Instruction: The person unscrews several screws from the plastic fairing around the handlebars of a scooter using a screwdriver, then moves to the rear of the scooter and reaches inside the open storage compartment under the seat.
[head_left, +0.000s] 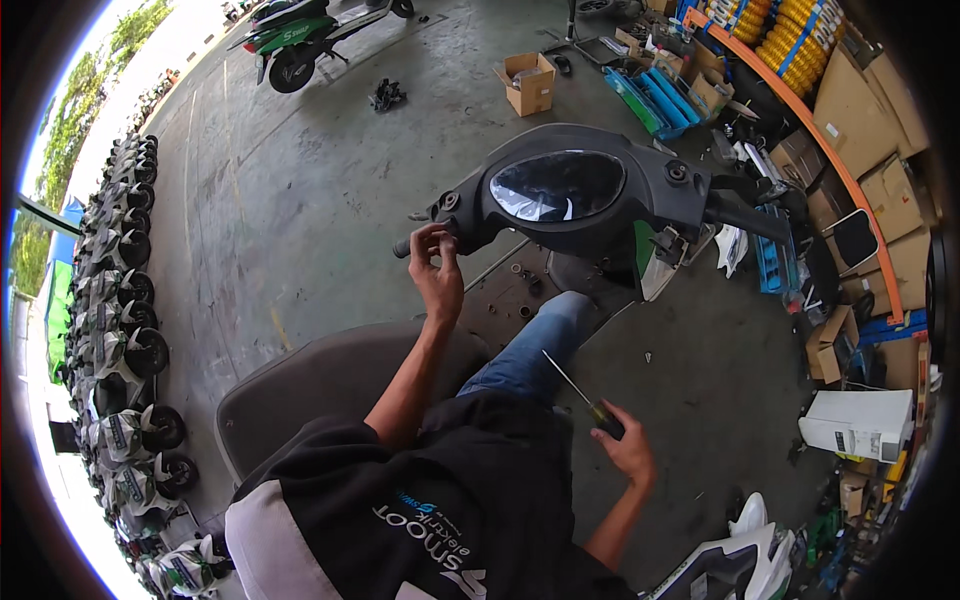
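Note:
My left hand (436, 262) is raised to the left switch area (445, 210) of a black scooter handlebar cover (560, 240) with a glossy dark display (555, 185). Its fingers are bent and pressed together there; what they hold, if anything, is hidden. My right hand (630, 450), low at the right beside my jeans-clad leg, grips a screwdriver (610, 420) by its dark and yellowish handle, the thin shaft pointing up and left. The grey seat (285, 400) lies below my left arm, and small dark parts (525, 285) rest on the footboard.
Parked scooters (140, 350) line the left. Another scooter (290, 60), a loose part (385, 95) and a cardboard box (528, 95) stand farther off. Blue trays (655, 105), an orange-framed rack (850, 175) with cartons, and white panels (740, 555) crowd the right.

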